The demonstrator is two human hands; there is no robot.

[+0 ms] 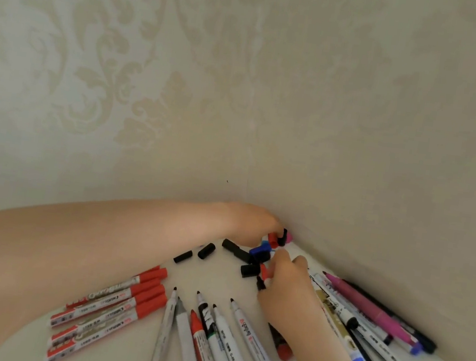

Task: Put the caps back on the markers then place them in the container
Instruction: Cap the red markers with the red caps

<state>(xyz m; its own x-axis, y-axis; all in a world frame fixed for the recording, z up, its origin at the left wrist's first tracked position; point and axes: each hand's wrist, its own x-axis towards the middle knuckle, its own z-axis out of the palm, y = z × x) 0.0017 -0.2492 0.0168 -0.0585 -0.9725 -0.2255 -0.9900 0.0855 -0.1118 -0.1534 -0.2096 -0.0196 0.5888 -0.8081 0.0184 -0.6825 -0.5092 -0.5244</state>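
Head view: right hand [286, 289] fingers pinch a small red plastic cap [263, 270]; left hand [251, 223] grips loose caps in the corner. Uncapped white markers [227, 345] lie nearer on the worktop. Next: matching cap to marker; no container visible

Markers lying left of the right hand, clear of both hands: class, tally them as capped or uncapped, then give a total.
Capped markers: 4
Uncapped markers: 6
Total: 10
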